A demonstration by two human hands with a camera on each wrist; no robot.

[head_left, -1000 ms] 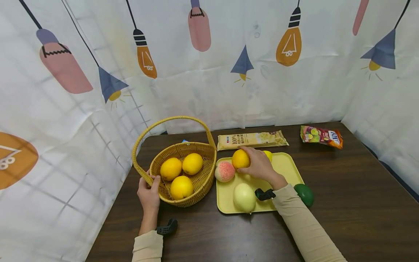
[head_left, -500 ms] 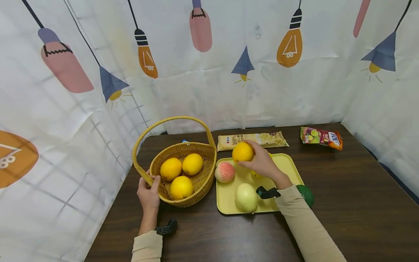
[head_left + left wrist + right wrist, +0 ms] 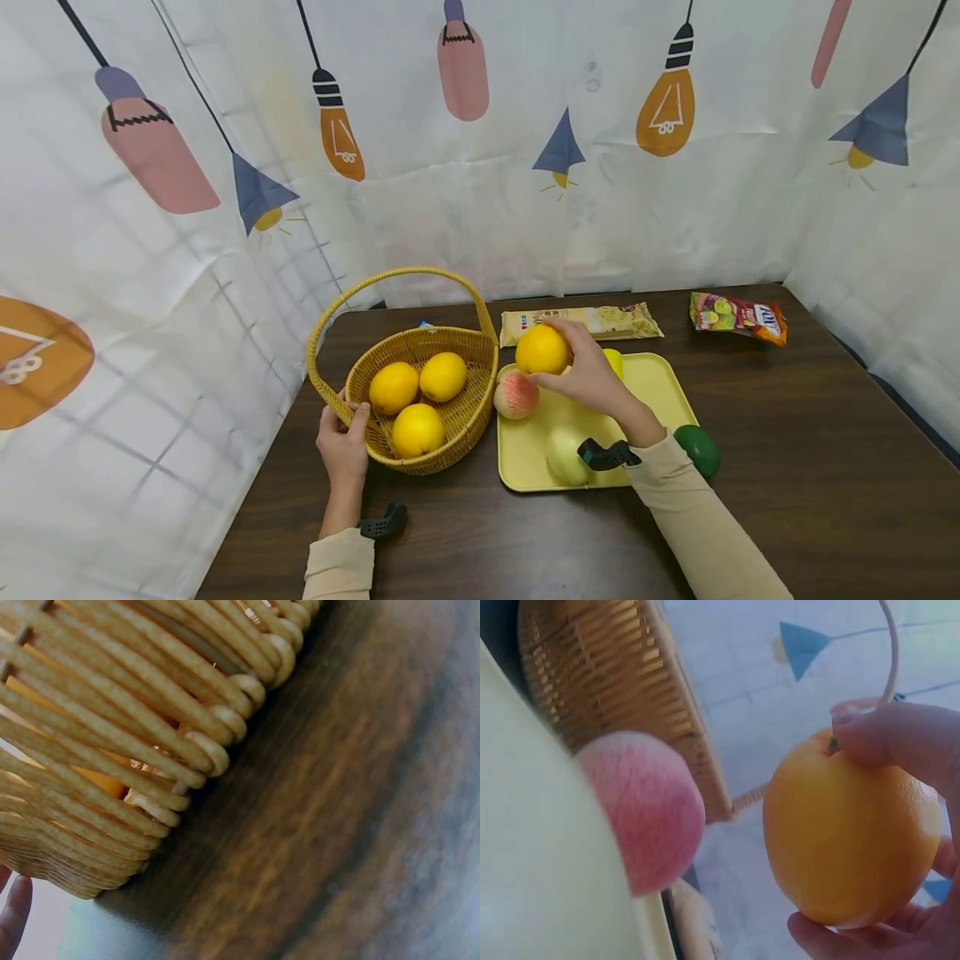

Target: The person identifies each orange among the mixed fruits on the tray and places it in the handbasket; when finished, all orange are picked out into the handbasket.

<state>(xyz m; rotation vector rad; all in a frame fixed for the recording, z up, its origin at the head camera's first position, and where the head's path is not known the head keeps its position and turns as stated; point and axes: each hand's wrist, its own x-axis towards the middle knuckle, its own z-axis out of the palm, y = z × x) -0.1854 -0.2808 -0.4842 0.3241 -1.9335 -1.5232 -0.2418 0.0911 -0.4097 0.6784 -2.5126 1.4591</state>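
Note:
My right hand (image 3: pixel 588 375) holds an orange (image 3: pixel 542 349) above the left back part of the yellow tray (image 3: pixel 517 471). In the right wrist view, thumb and fingers pinch the orange (image 3: pixel 847 840) near its stem and underside. A pink peach (image 3: pixel 516 395) lies at the tray's left edge, just below the held fruit. My left hand (image 3: pixel 342 446) grips the left rim of a wicker basket (image 3: pixel 468 417), by the foot of its tall handle. Inside lie three yellow-orange fruits (image 3: pixel 417 431). The left wrist view shows the basket's woven side (image 3: pixel 112 727) and a fingertip (image 3: pixel 15 911) touching it.
On the tray are a pale green rounded fruit (image 3: pixel 567 457) and a yellow fruit (image 3: pixel 613 362), partly hidden by my right hand. A dark green fruit (image 3: pixel 697 450) sits at its right edge. Behind lie a long noodle packet (image 3: pixel 618 321) and a colourful snack bag (image 3: pixel 738 318).
My right hand has lifted the orange off the tray and carried it slightly left, toward the basket. My left hand stays on the basket rim.

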